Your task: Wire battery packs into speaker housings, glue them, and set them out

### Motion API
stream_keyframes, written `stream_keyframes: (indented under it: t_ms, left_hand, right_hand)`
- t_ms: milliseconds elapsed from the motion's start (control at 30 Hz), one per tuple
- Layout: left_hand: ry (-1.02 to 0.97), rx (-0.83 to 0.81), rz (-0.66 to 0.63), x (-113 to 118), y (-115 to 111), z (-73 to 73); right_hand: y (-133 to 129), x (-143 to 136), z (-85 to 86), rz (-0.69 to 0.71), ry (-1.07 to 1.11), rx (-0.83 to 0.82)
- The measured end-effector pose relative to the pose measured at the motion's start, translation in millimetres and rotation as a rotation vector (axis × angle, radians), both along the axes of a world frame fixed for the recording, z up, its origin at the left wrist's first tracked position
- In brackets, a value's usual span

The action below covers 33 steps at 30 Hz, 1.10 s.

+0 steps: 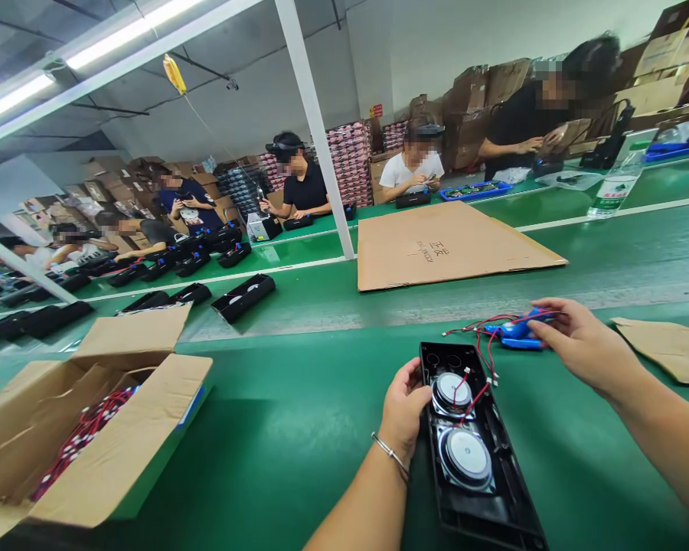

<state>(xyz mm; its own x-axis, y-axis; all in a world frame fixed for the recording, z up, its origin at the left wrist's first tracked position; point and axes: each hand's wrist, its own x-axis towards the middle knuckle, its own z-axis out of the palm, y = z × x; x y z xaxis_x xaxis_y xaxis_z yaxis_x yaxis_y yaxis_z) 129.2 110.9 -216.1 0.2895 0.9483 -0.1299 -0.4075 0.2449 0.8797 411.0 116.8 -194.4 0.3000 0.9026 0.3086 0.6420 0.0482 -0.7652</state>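
A black speaker housing with two round silver-white speakers lies on the green table, its open side up. My left hand grips the housing's upper left edge, thumb over the rim. To the right, my right hand pinches a blue battery pack just beyond the housing's upper right corner. Red and black wires with small white plugs trail from the pack toward the housing. More thin red wires run over the speakers.
An open carton of red wires stands at left. Flat cardboard lies ahead, a smaller piece at right. Beyond are black housings, a bottle, a slanted white post and several people across the line.
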Motion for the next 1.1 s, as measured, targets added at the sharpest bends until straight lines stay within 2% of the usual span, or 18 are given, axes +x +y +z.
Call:
stream_keyframes:
  t_ms: [100,167,233,333,433,600,800,967,1100]
  left_hand:
    - [-0.057,0.0,-0.021,0.3,1.4,-9.0]
    - [-0.076,0.019,-0.015,0.0,3.0,-16.8]
    - [-0.086,0.04,-0.006,-0.6,4.4,-22.7]
    - [-0.079,0.042,0.006,-1.6,5.1,-24.7]
    - [-0.078,0.015,0.023,-2.1,4.4,-21.1]
    - [-0.117,-0.027,0.029,-2.2,4.4,-17.7]
    - [-0.09,-0.011,0.031,-1.2,3.5,-15.0]
    - [-0.076,-0.004,0.03,-0.1,3.4,-14.8]
    - [-0.077,-0.001,0.023,-0.3,3.0,-11.0]
  right_hand:
    - [6.2,-36.5,8.2,0.169,0.244,0.097]
    - [11.2,-61.4,7.9,0.281,0.302,0.089]
    - [15.1,-80.7,6.0,0.38,0.298,0.047]
    - [17.6,-96.4,5.5,0.458,0.157,0.013]
    - [17.5,-100.3,8.8,0.493,-0.004,0.005]
    - [20.2,-99.1,14.9,0.586,-0.15,0.004]
    - [29.1,-96.4,15.0,0.672,-0.321,0.086]
    - [32.6,-93.3,15.4,0.641,-0.473,0.089]
    - [34.1,-106.2,23.4,0.568,-0.663,0.051]
